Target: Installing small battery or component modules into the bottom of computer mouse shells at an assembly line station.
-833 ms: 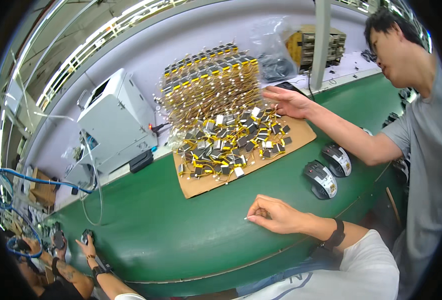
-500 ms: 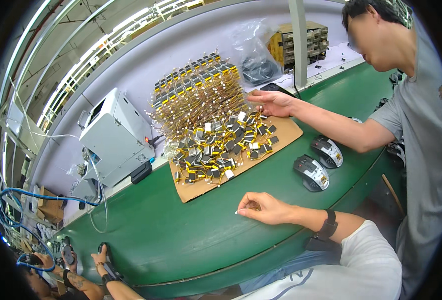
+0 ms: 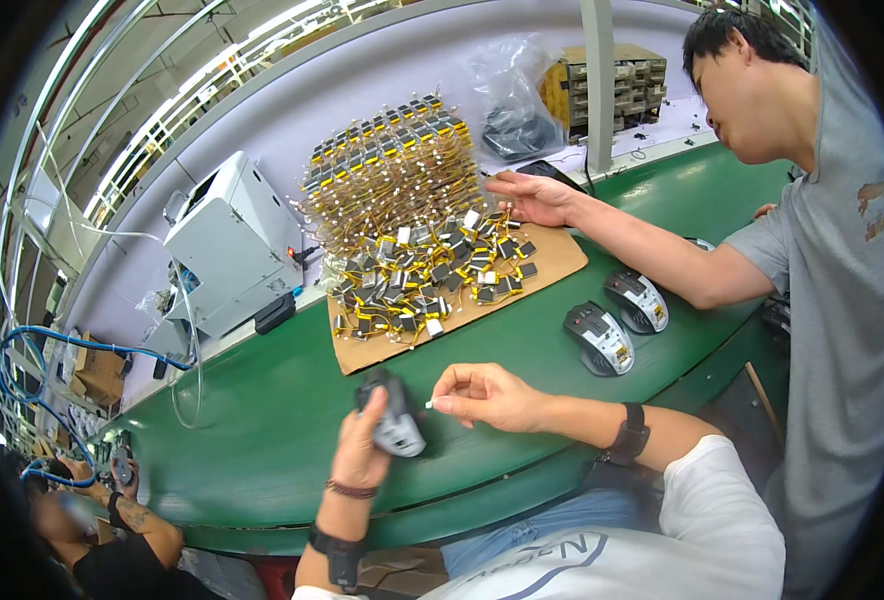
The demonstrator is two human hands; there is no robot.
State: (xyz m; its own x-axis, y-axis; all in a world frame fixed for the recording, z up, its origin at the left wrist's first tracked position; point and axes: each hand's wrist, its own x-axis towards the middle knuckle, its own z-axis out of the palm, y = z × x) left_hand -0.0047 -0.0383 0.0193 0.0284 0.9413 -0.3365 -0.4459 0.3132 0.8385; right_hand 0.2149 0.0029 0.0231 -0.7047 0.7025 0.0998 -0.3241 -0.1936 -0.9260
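My left hand (image 3: 360,455) is closed around the side of a black-and-grey computer mouse (image 3: 398,425), held tilted above the green work surface and partly blurred. Just right of it, my right hand (image 3: 487,395) pinches a small white connector (image 3: 430,404). Its tip points at the mouse; whatever else lies inside the fingers is hidden. Beyond both hands, a loose heap of small dark battery packs (image 3: 432,285) with yellow tape, wires and white plugs covers a cardboard sheet (image 3: 362,357). Stacked rows of the same packs (image 3: 387,165) rise behind the heap.
Two more mice (image 3: 602,340) (image 3: 637,300) lie to the right on the green surface (image 3: 262,430). A co-worker's hand (image 3: 537,197) reaches to the packs from the right. A grey machine (image 3: 237,245) stands at the left; another person (image 3: 127,540) sits lower left.
My left hand has come in from the far left, bringing the mouse next to my right hand. My right hand has shifted slightly left. The co-worker's hand stays near the packs.
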